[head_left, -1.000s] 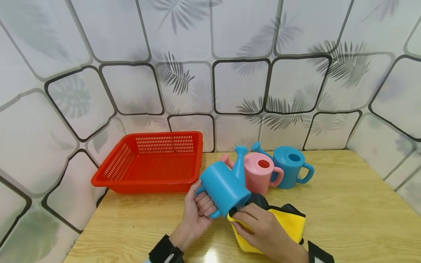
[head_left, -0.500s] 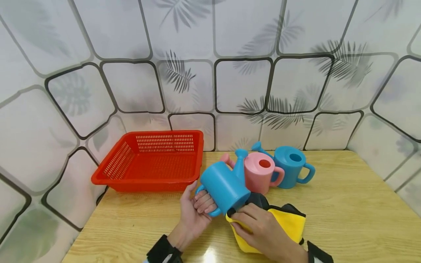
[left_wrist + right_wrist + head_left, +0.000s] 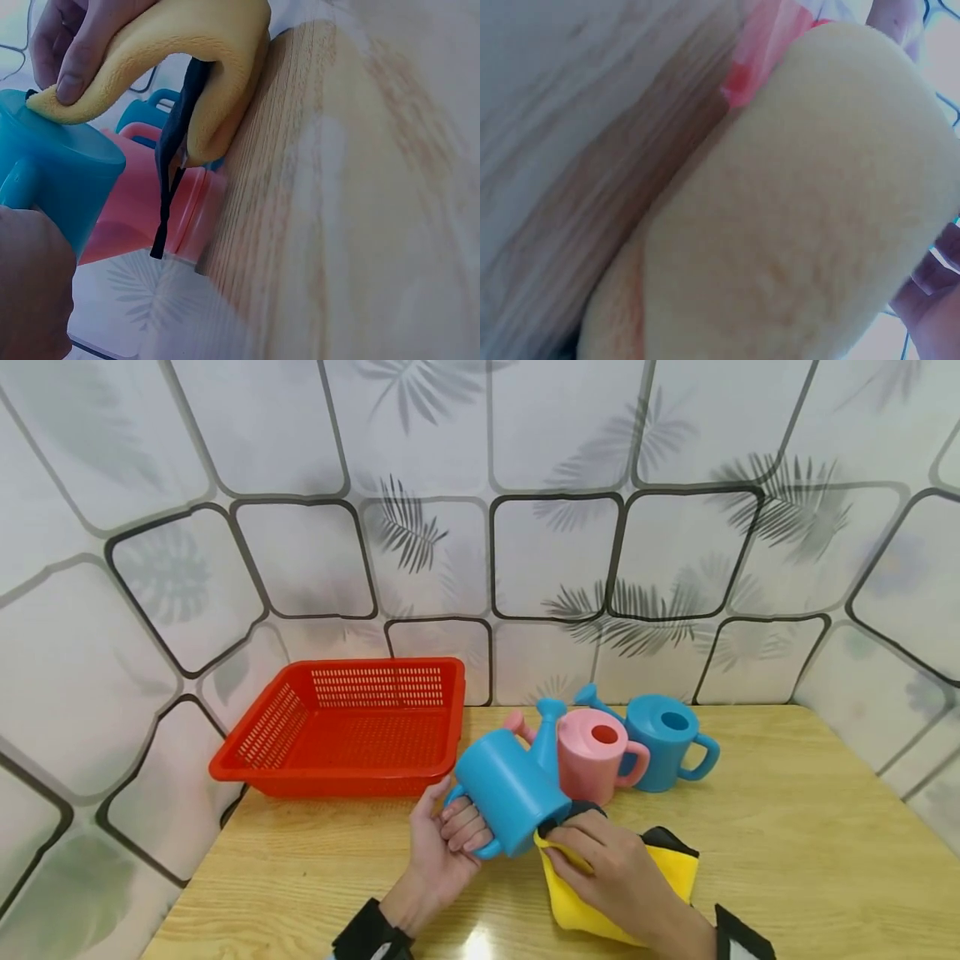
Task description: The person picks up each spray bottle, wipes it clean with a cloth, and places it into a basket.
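My left hand (image 3: 450,847) grips the handle of a blue watering can (image 3: 506,789), which is tilted with its base toward my right hand and its spout pointing up. My right hand (image 3: 611,868) pinches a yellow cloth (image 3: 592,914) with black edging, pressing it against the can's base. In the left wrist view the thumb lies on the cloth (image 3: 172,37) at the edge of the blue base (image 3: 67,139). The cloth (image 3: 795,202) fills most of the right wrist view, and its lower part hangs toward the table.
A pink watering can (image 3: 592,764) and a second blue watering can (image 3: 660,743) stand upright behind the held can. At the back left sits a red perforated plastic basket (image 3: 345,785). Patterned fabric walls (image 3: 555,560) enclose the wooden table (image 3: 787,827).
My right hand has slid the cloth a little to the right along the can's base. The left hand and the held watering can stay nearly still.
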`<move>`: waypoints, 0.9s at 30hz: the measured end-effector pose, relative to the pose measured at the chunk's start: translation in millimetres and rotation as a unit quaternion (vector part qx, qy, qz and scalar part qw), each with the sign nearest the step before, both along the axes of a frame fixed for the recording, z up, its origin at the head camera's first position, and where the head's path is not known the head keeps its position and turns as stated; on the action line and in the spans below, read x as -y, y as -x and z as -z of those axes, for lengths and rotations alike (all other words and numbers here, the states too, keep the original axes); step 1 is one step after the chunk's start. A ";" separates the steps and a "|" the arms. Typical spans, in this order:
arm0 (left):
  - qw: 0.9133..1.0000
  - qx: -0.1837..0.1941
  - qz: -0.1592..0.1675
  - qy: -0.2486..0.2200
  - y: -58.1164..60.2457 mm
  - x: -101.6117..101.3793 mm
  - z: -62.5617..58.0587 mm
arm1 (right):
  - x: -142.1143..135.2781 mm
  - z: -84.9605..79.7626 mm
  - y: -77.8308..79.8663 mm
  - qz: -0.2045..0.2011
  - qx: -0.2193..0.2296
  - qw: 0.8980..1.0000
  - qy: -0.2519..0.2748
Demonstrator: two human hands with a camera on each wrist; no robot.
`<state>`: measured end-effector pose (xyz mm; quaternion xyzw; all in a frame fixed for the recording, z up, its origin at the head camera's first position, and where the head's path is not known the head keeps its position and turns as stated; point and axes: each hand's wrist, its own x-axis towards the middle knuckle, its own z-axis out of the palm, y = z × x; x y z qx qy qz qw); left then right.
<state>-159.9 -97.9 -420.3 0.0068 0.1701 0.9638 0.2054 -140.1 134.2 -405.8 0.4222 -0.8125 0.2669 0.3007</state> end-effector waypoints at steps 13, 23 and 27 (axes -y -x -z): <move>1.000 0.018 0.006 0.014 -0.2 -1.3 -0.7 | -24.2 0.4 7.7 0.072 0.042 0.996 0.037; 0.998 0.042 0.012 0.035 0.2 -1.5 -2.1 | -24.1 0.5 5.0 0.083 0.058 0.995 0.027; 0.998 0.041 0.016 0.036 0.7 -1.8 -1.1 | -24.0 1.4 4.9 0.082 0.061 0.994 0.027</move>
